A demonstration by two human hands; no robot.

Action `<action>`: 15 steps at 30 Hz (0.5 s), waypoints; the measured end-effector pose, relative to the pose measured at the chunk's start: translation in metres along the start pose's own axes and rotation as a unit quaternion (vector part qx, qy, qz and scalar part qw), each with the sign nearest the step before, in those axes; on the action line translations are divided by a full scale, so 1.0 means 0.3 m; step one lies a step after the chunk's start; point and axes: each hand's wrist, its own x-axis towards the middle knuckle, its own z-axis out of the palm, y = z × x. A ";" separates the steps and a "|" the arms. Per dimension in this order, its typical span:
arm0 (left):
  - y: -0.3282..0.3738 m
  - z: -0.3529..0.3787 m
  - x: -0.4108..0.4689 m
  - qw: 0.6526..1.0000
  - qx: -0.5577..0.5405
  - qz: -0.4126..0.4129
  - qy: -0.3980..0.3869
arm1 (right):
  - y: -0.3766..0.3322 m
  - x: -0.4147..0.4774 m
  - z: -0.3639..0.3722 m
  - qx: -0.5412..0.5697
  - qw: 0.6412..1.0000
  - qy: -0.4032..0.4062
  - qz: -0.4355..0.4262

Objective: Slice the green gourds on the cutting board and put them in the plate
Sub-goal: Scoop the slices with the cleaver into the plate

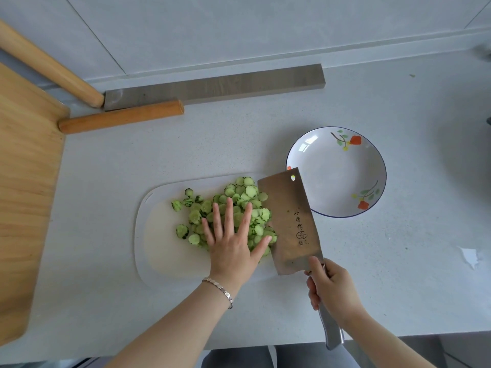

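- Fingers (313,289) of the right hand (332,285) curl round the metal handle (330,328) of a cleaver (289,221), with the thumb stretched up to the heel of the blade.
- The cleaver's blade is tilted, its broad face with stamped characters turned upward. Its left edge meets the right side of the heap of gourd slices (239,192). The far corner, with its hanging hole, overlaps the near-left rim of the plate (337,171) in this view.
- The left hand (233,243) lies palm down on the heap with its fingers straight and spread, gripping nothing. Its thumb tip is just beside the blade's edge, and a silver bracelet (220,288) circles the wrist.
- The gourd slices are pale green rounds with dark skin, piled on the right half of the white cutting board (159,248). A few loose rounds sit at the heap's left side, and all the slices in view lie on the board.
- The cutting board rests on a pale grey counter (106,181).
- The plate is white with a blue rim and orange flowers, and stands just beyond the board's right end.
- Farther off, a wooden board (24,195) lies at the left. Two wooden rolling pins (119,116) and a grey bar (212,86) lie near the wall.
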 end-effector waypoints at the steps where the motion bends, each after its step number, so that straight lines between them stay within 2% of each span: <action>1: 0.003 0.000 0.001 1.000 0.001 0.000 0.002 | 0.004 0.002 0.007 0.007 1.000 -0.004 0.005; 10: 0.033 0.023 0.004 0.999 0.005 -0.005 0.043 | -0.004 0.028 0.090 0.019 0.999 -0.039 0.007; 15: 0.054 0.031 0.011 0.997 -0.037 0.010 0.073 | -0.010 0.025 0.076 0.054 0.996 -0.060 0.034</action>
